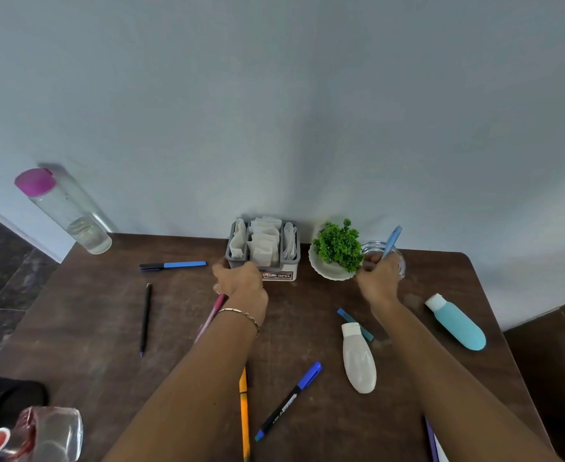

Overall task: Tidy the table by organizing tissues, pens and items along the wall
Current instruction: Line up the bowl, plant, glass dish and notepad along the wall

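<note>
Blue pen [391,241] pinched in right grip [379,278], tip down in the glass jar [372,248] just beside the plant bowl [327,273]. Reads as stowing pens at the wall. Left grip [238,278] curled at the tissue caddy's [264,248] front-left corner, probably steadying it. Pink pen [209,320] pokes out beneath; can't tell what it grips. Blue marker [291,398], white tube [359,358] and teal tube [457,323] lie loose on the worktop [91,328].

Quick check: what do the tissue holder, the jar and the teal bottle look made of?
Tissue holder: matte grey and white plastic, by its moulded dividers. Jar: clear glass, probably; see-through with bright glints, though clear plastic is possible. Teal bottle: soft matte plastic or silicone, judging by its rounded, shine-free body.
</note>
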